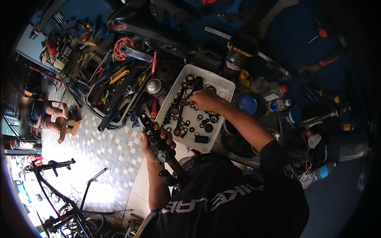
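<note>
With our left hand [152, 139] closed around the black shock absorber [156, 141], held upright for access, our right hand [204, 100] reaches into the white tray [222, 85] just beyond that grip, fingers curled over small black seals [198, 119], hold unclear.

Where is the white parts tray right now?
The white tray sits centre of the head view, right of a spray can; the right hand reaches into it.
</note>
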